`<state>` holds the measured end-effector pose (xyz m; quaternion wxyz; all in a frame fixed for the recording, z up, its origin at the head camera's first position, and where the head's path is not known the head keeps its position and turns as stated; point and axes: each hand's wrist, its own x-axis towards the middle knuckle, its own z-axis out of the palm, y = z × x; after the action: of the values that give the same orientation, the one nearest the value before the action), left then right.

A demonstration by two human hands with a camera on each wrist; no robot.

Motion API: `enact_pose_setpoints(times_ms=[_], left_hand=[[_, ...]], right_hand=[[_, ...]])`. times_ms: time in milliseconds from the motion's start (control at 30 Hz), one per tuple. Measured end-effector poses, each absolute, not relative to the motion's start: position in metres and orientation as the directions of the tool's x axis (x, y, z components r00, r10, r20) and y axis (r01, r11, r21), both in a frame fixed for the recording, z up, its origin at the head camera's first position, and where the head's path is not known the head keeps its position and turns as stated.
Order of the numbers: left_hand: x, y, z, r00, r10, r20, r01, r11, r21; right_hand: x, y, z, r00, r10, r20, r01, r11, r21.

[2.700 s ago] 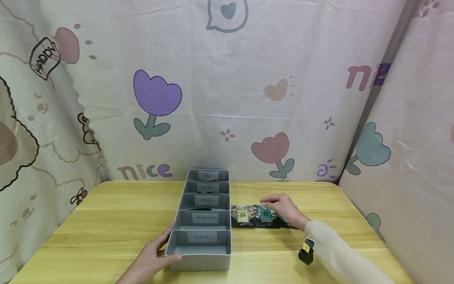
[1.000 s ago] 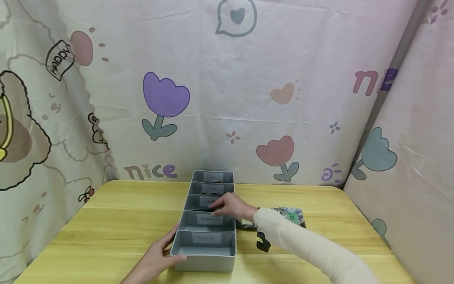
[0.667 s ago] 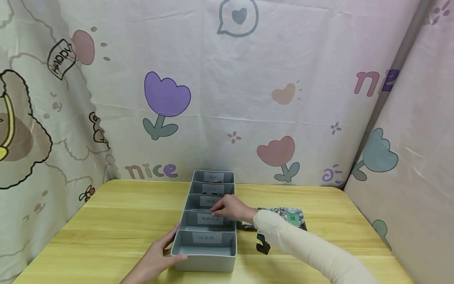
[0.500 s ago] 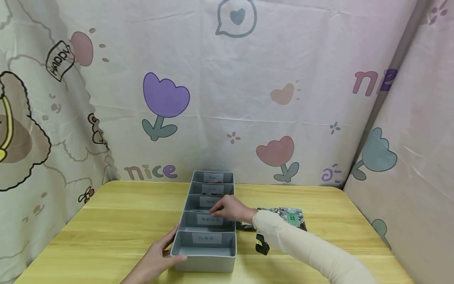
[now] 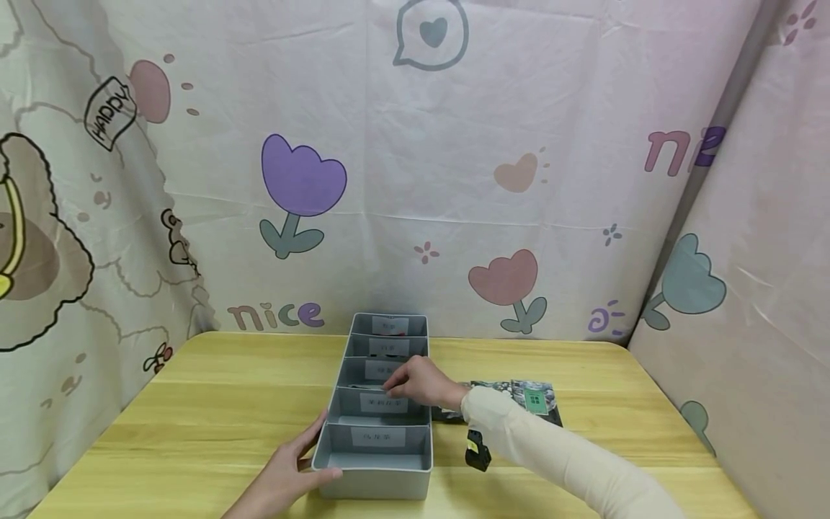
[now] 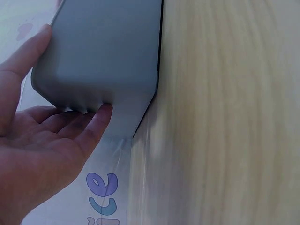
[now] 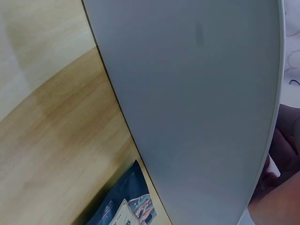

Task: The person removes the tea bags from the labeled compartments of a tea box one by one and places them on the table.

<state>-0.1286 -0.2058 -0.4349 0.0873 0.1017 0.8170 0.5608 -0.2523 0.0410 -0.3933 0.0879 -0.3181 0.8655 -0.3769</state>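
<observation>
A long grey divided box point(image 5: 372, 483) stands on the table, with a paper label in each compartment. My left hand point(image 5: 285, 472) steadies its near left corner, thumb on the front rim and fingers against the side, as the left wrist view also shows. My right hand point(image 5: 421, 382) reaches over the right wall into the middle compartment. Thumb and forefinger pinch near the thin edge of a tea packet point(image 5: 359, 387); most of the packet is hidden. In the right wrist view the box's side wall point(image 7: 197, 93) covers much of that hand.
Dark printed packets lie right of the box, among them one with a green label point(image 5: 535, 401); the right forearm partly covers them. Something red point(image 5: 397, 334) shows in the farthest compartment. A patterned cloth point(image 5: 389, 144) hangs behind the wooden table point(image 5: 214, 411).
My right hand has moved left from the packets on the table to the box's middle compartment, and its fingers have come together there. The left hand stays on the box.
</observation>
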Motion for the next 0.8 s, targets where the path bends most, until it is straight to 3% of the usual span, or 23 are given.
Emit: enact_pose_setpoints(times_ms=[800], left_hand=[[-0.1293, -0.2048, -0.4350, -0.965, 0.253, -0.066, 0.029, 0.352, 0.935]], right_hand=[[-0.2524, 0.0436, -0.4033, -0.786, -0.574, 0.228, -0.541, 0.461, -0.704]])
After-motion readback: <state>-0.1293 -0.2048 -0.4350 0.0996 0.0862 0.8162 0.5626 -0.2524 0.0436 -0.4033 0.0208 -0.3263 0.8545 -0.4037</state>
